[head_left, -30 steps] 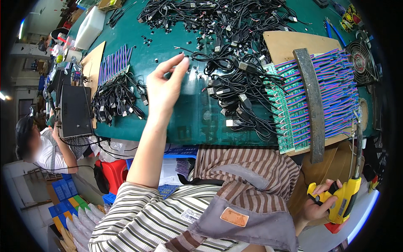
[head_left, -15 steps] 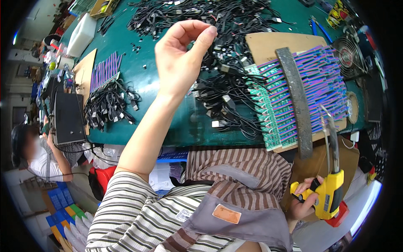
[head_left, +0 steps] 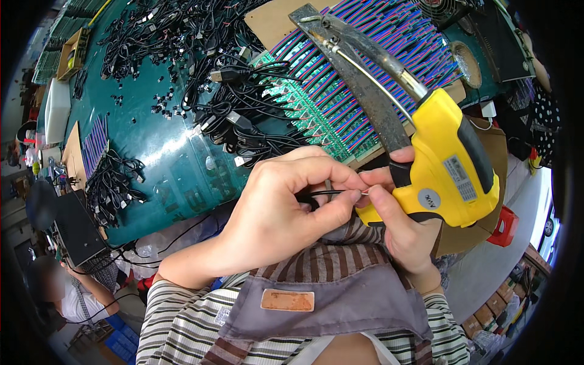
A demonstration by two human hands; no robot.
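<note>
In front of my chest, both hands meet at the thin tip of a black cable (head_left: pixel 325 193). My left hand (head_left: pixel 283 198) pinches it between thumb and fingers. With thumb and a fingertip, my right hand (head_left: pixel 404 234) touches the cable's fine wire end, while also holding a yellow soldering gun (head_left: pixel 453 155). The gun's metal tip points to the upper left, above a row of green circuit boards (head_left: pixel 304 115) with blue, red and black striped wires (head_left: pixel 389 42). A dark metal bar (head_left: pixel 365 97) lies across those boards. My fingers partly hide the wire end.
USB cables (head_left: pixel 237 121) lie heaped beside the boards, with a larger pile (head_left: pixel 164 30) farther back on the green table (head_left: pixel 152 207). Another wired bundle (head_left: pixel 115 194) sits at left. A fan (head_left: pixel 435 9) stands at far right. Another person (head_left: pixel 79 298) is at the left.
My left hand has come down from over the table and now pinches a cable. My right hand has risen leftward with the soldering gun to meet it. The view has shifted right.
</note>
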